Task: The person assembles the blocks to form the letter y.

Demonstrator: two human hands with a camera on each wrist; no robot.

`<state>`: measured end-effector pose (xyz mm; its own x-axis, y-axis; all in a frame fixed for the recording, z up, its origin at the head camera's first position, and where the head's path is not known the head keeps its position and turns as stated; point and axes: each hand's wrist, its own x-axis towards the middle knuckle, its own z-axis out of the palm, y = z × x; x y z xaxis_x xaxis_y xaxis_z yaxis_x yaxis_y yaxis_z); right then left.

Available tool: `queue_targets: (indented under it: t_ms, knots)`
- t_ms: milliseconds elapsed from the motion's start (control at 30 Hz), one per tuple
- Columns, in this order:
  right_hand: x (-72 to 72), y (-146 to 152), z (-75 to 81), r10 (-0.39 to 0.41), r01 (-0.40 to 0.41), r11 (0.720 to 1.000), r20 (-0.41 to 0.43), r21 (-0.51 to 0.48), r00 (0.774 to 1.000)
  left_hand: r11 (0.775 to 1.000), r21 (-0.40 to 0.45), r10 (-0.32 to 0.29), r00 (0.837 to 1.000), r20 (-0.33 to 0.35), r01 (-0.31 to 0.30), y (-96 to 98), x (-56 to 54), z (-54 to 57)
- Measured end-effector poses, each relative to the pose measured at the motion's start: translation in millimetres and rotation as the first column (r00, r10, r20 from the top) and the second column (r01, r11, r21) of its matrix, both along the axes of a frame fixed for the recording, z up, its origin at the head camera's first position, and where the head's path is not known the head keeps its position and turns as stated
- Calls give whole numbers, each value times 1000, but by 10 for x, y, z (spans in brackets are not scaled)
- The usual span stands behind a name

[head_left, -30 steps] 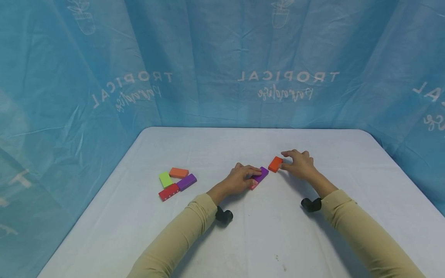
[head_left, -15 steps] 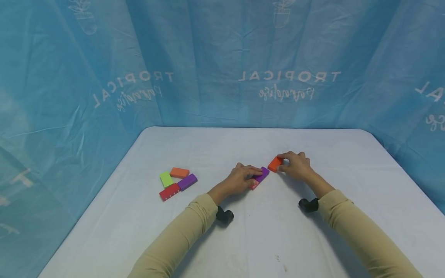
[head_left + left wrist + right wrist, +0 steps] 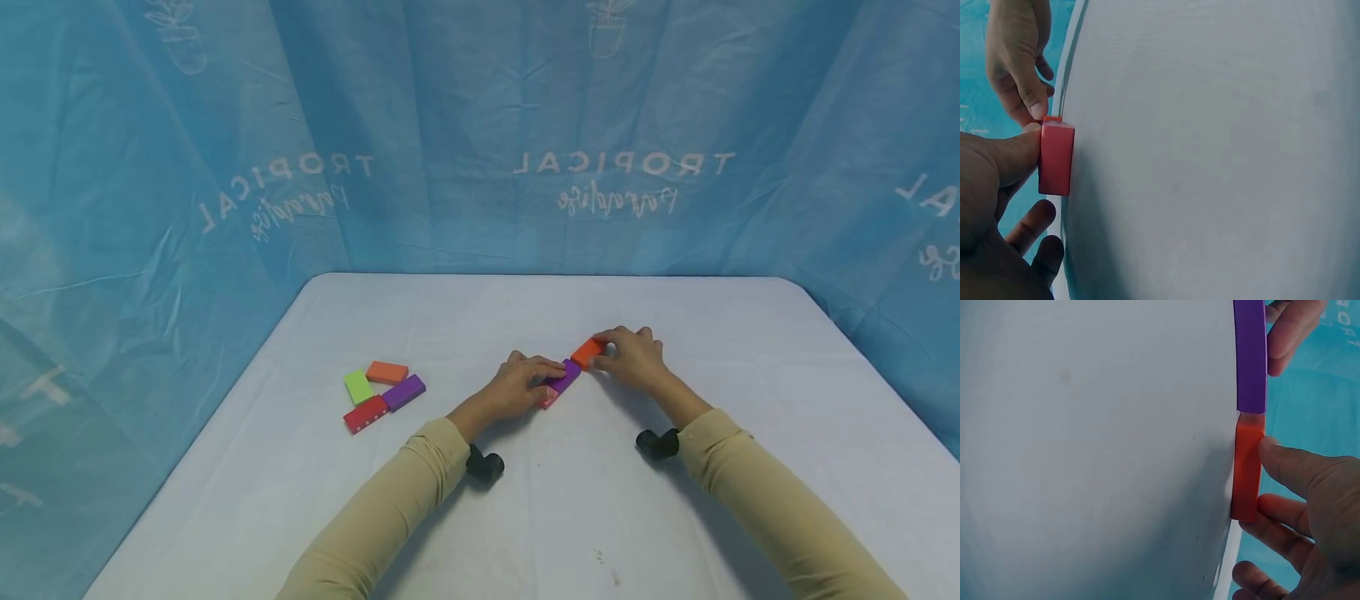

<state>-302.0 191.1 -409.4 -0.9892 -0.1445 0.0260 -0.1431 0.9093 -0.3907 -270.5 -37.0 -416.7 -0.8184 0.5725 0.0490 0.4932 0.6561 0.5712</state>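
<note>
A pink domino (image 3: 1055, 159) and a purple domino (image 3: 573, 372) lie end to end in a slanting row, partly under my left hand (image 3: 517, 388). That hand pinches them, its thumb near the pink one and a forefinger along the purple one. At the far end of the row is an orange domino (image 3: 1247, 472), which my right hand (image 3: 636, 360) grips between thumb and fingers. In the right wrist view the orange domino meets the purple one's end, or nearly so; a tiny gap cannot be ruled out.
Left of the hands, a lime-green domino (image 3: 358, 387), an orange-red domino (image 3: 387, 372), another purple domino (image 3: 404, 392) and a red domino with white dots (image 3: 365, 414) lie in a loose cluster. The white-covered table (image 3: 450, 312) ends at a blue curtain (image 3: 465, 217).
My right hand has closed its fingers on the orange domino and slid it left and toward the purple one, narrowing the gap. My left hand has stayed in place.
</note>
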Motion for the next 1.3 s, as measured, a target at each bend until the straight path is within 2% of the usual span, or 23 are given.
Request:
queue_targets:
  t_ms: [367, 567, 767, 1033, 1300]
  knots:
    - [19, -50, 18, 1, 0, 1000, -8, 9, 1000, 1000, -15, 11, 1000, 1, -11, 6, -2, 8]
    - [41, -68, 38, 2, -2, 1000, -7, -2, 1000, 1000, -29, 1, 999, -33, -2, 6, -9, 15]
    - [57, -73, 42, 5, -5, 1000, -10, -9, 1000, 999, -38, -2, 999, -32, 1, 9, -11, 19]
    - [44, -69, 16, 13, -13, 1000, -14, -2, 1000, 995, -102, -20, 996, -87, 11, 14, -1, 16]
    - [51, -72, 11, 4, -4, 1000, -24, 14, 1000, 995, -101, -31, 992, -120, 19, 17, -13, 7]
